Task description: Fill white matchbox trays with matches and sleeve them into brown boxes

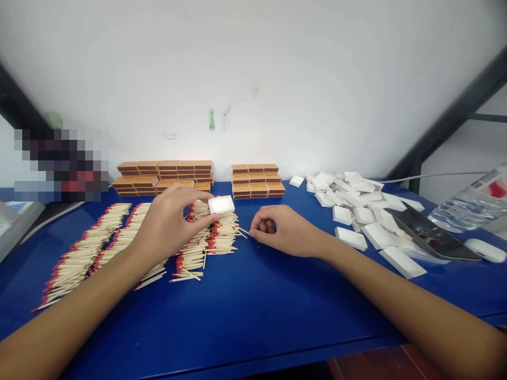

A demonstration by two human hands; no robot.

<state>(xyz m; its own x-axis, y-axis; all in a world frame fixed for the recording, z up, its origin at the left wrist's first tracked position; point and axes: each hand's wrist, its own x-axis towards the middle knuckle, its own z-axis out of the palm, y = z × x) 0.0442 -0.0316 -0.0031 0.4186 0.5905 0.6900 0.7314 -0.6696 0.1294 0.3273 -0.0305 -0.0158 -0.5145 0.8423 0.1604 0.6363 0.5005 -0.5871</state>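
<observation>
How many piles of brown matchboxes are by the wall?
2. The left stack of brown matchboxes sits behind the left hand; the right stack of brown matchboxes stands behind the right hand. More may be hidden behind the blurred patch.

The counter (253, 316) is deep blue. The matches (85, 253) on it are pale wood with red heads. The little tray (221, 204) and the heap of trays (356, 206) are plain white. The stacked matchboxes (257, 181) are orange-brown with darker brown sides. The phone (430, 232) is black.
</observation>
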